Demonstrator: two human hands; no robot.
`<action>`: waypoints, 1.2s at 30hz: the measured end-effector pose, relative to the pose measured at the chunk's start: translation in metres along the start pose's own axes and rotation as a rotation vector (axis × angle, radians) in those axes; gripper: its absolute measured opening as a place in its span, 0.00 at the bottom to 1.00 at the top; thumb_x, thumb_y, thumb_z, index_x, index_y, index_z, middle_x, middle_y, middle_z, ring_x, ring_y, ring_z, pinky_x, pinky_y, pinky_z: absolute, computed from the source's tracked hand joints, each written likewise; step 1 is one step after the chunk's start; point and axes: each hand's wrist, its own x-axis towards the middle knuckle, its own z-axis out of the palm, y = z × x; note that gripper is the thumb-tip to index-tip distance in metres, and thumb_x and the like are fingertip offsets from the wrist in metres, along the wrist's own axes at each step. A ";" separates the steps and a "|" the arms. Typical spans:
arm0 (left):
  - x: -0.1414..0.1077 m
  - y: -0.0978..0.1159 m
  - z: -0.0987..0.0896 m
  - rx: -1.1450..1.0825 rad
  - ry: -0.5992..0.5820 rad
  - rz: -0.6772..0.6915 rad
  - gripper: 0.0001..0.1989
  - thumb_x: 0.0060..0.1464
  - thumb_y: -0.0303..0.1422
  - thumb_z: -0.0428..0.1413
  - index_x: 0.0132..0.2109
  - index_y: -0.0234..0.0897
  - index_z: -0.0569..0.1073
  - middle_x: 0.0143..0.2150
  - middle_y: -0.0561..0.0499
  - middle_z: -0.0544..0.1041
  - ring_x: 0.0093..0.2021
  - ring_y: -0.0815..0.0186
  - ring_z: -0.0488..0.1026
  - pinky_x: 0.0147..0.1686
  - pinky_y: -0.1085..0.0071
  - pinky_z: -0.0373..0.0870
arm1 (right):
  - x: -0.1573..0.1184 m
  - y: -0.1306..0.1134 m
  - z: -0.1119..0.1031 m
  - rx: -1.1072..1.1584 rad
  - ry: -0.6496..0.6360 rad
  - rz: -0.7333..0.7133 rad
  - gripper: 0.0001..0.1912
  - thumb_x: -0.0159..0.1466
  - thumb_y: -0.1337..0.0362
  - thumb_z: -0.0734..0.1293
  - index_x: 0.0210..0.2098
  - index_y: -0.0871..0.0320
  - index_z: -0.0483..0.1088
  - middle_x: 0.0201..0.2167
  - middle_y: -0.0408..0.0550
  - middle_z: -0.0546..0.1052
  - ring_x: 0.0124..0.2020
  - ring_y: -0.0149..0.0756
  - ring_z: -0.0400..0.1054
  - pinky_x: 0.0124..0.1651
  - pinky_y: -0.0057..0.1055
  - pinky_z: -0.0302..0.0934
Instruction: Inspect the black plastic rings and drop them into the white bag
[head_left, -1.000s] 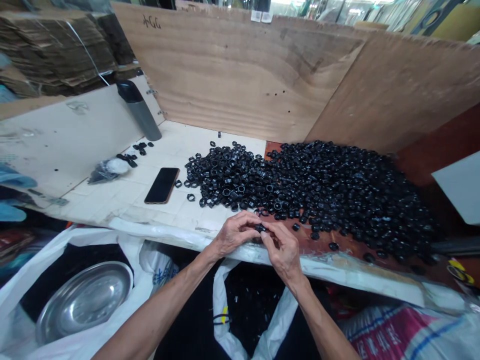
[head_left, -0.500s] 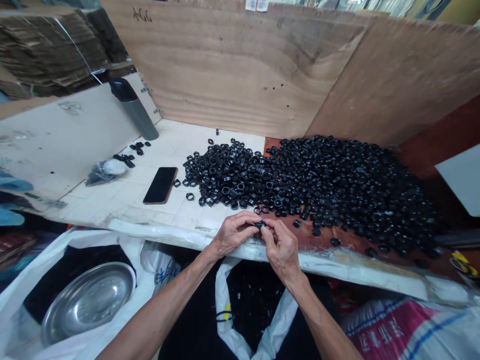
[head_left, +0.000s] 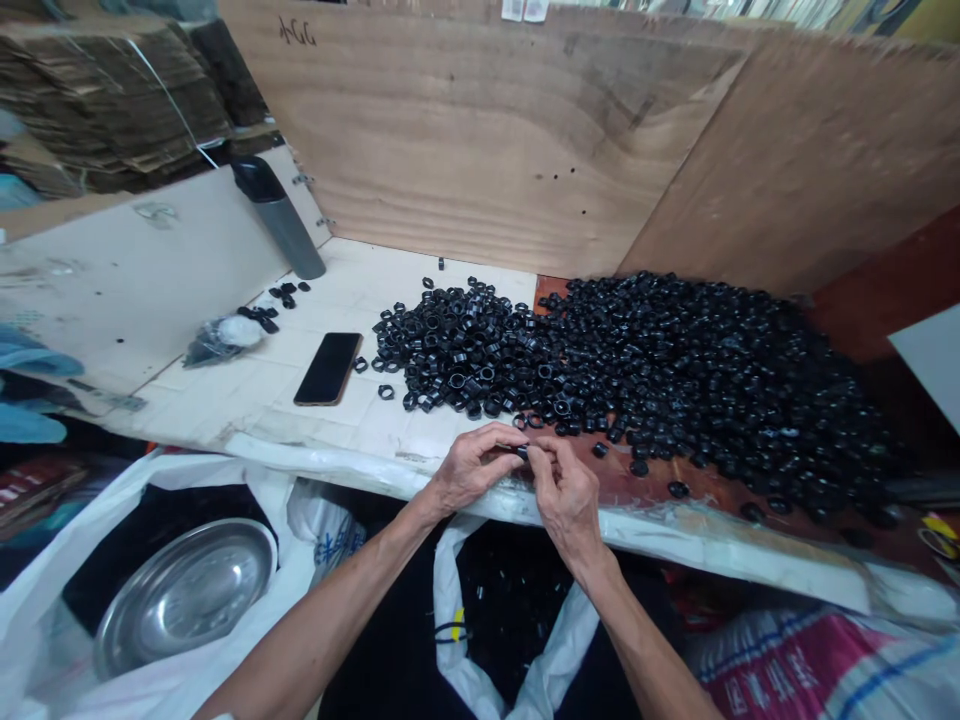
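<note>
Left hand: our left hand point(head_left: 471, 468) curls palm-down at the table's near edge, its fingertips pinching one small black ring point(head_left: 522, 451) from the left.
Right hand: our right hand point(head_left: 564, 492) meets it from the right, thumb and forefinger closed on the same ring, so both hands press together around it.
Ring in hand: we count one, held just above the bench edge point(head_left: 360, 468), near the front of the heap.
Forearms: two, bare, rising from the bottom of the view and converging at the ring.
Heap: one broad pile of black rings point(head_left: 637, 370), far too many for us to count, with a few strays lying loose before it.
Phone: one dark phone point(head_left: 328, 368), face up, left of the heap.
Flask: one grey flask with a black cap point(head_left: 279, 218), leaning against the left panel.
Small bag: one clear bag point(head_left: 219, 338) with a few black pieces beside it.
Bowl: one steel bowl point(head_left: 187, 595) in the white sack at lower left.
Open sack: one white sack point(head_left: 499, 610) under our hands, black pieces inside.
Change: against half a second back, our hands sit in nearly the same spot, the fingertips drawn slightly closer over the ring; heap and phone lie unmoved.
</note>
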 end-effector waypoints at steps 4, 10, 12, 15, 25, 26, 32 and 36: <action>0.000 0.001 0.001 -0.025 -0.008 -0.022 0.10 0.57 0.28 0.59 0.46 0.33 0.78 0.46 0.41 0.78 0.48 0.61 0.77 0.48 0.65 0.75 | -0.002 0.004 -0.003 0.084 -0.042 -0.022 0.11 0.67 0.61 0.64 0.46 0.58 0.73 0.34 0.48 0.77 0.32 0.34 0.73 0.37 0.28 0.66; 0.000 0.003 0.000 0.006 -0.010 -0.012 0.10 0.57 0.28 0.58 0.47 0.33 0.77 0.46 0.42 0.78 0.47 0.62 0.77 0.48 0.65 0.75 | 0.004 0.002 -0.002 -0.112 -0.038 0.005 0.20 0.70 0.57 0.61 0.23 0.58 0.69 0.17 0.40 0.67 0.20 0.29 0.62 0.28 0.26 0.57; 0.000 0.003 0.000 0.007 -0.009 -0.022 0.10 0.57 0.27 0.58 0.47 0.33 0.77 0.46 0.42 0.78 0.47 0.62 0.77 0.48 0.65 0.75 | 0.005 0.000 -0.001 -0.132 -0.026 0.009 0.22 0.69 0.56 0.61 0.20 0.58 0.66 0.16 0.39 0.65 0.19 0.28 0.60 0.27 0.25 0.56; 0.000 0.003 0.000 -0.003 -0.004 -0.037 0.10 0.57 0.28 0.58 0.47 0.33 0.77 0.46 0.42 0.78 0.47 0.62 0.76 0.48 0.65 0.75 | 0.004 0.000 -0.001 0.003 0.009 0.027 0.12 0.67 0.57 0.64 0.36 0.59 0.73 0.23 0.42 0.72 0.22 0.30 0.66 0.29 0.25 0.61; 0.000 0.007 0.000 -0.002 -0.002 -0.049 0.09 0.58 0.29 0.57 0.46 0.33 0.77 0.45 0.42 0.78 0.46 0.61 0.77 0.46 0.66 0.76 | 0.003 0.007 -0.004 -0.063 -0.041 -0.024 0.17 0.70 0.57 0.60 0.33 0.58 0.75 0.20 0.42 0.72 0.21 0.31 0.65 0.30 0.26 0.62; 0.000 0.007 0.000 -0.009 -0.002 -0.054 0.09 0.58 0.29 0.57 0.46 0.33 0.77 0.45 0.42 0.78 0.46 0.61 0.77 0.46 0.66 0.76 | 0.003 0.006 -0.004 -0.042 -0.049 -0.019 0.15 0.70 0.57 0.60 0.38 0.59 0.75 0.22 0.43 0.74 0.23 0.31 0.67 0.31 0.26 0.62; 0.001 0.009 0.000 -0.011 0.023 -0.081 0.09 0.58 0.29 0.57 0.45 0.33 0.77 0.45 0.43 0.78 0.46 0.61 0.76 0.46 0.66 0.75 | -0.001 -0.001 -0.008 -0.024 -0.061 -0.017 0.16 0.68 0.57 0.64 0.29 0.60 0.74 0.19 0.41 0.68 0.20 0.29 0.60 0.27 0.26 0.58; 0.001 0.009 0.000 -0.004 0.022 -0.080 0.09 0.58 0.29 0.57 0.45 0.33 0.77 0.45 0.43 0.78 0.47 0.62 0.76 0.47 0.66 0.75 | -0.001 0.001 -0.008 0.045 -0.085 0.011 0.12 0.65 0.57 0.66 0.38 0.60 0.75 0.20 0.39 0.68 0.20 0.28 0.60 0.25 0.24 0.57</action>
